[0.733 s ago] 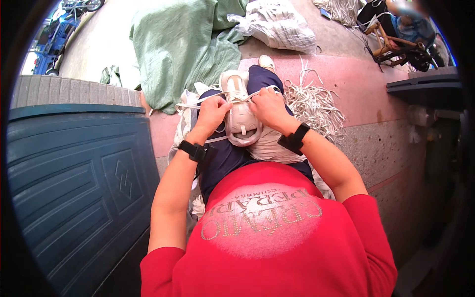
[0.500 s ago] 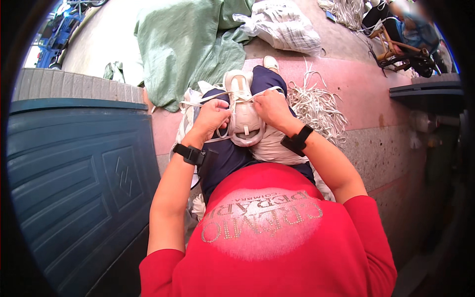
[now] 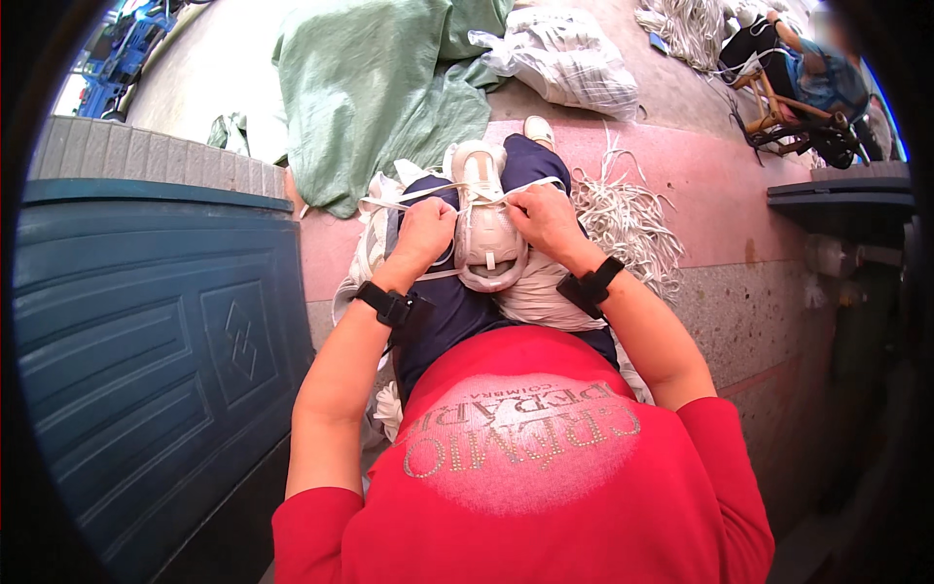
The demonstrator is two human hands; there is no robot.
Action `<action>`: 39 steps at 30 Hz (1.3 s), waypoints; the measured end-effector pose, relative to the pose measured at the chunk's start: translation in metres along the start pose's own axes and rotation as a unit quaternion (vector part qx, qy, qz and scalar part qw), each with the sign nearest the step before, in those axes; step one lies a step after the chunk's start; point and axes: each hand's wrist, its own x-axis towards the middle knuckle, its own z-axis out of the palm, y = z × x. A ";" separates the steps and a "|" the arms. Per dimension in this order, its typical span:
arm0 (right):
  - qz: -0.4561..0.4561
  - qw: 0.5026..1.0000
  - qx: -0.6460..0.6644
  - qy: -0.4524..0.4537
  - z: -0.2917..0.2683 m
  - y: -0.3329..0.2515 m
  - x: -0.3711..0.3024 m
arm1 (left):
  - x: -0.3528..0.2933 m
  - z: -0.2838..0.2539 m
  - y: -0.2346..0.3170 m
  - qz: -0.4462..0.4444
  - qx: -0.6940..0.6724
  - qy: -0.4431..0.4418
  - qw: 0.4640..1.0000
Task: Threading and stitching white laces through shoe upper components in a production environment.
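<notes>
A pale beige sneaker (image 3: 489,237) lies between my thighs, its heel end toward me and its toe pointing away. White shoelaces (image 3: 484,200) cross over its upper and stretch out to both sides. At the shoe's left, my left hand (image 3: 426,231) is closed on a lace. Just right of the shoe, my right hand (image 3: 545,220) pinches the other lace, whose loose end trails over my knee. Each wrist has a black strap with a small dark box.
A large heap of white laces (image 3: 628,219) lies on the floor at right. Ahead are a green cloth (image 3: 375,107) and a bulging clear plastic bag (image 3: 574,63). A blue panelled door (image 3: 165,341) stands at left. Another person (image 3: 812,68) sits far right behind a brown frame (image 3: 778,117).
My left hand has come closer to the shoe and turned knuckles up. The lace between both hands now runs tauter across the upper. The whole view has shifted slightly.
</notes>
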 end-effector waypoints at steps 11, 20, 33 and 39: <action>0.012 0.999 0.022 -0.034 0.002 0.004 0.001 | 0.006 0.004 0.016 0.243 0.328 0.024 0.913; 0.073 0.991 0.110 0.013 0.006 0.008 -0.002 | -0.027 0.015 0.032 0.232 0.355 0.121 0.898; 0.057 0.991 0.118 -0.004 0.003 0.005 -0.002 | 0.008 0.030 0.038 0.295 0.409 0.103 0.857; -0.101 0.991 -0.072 -0.055 0.008 0.010 0.004 | 0.019 0.018 0.031 0.327 0.300 0.138 0.885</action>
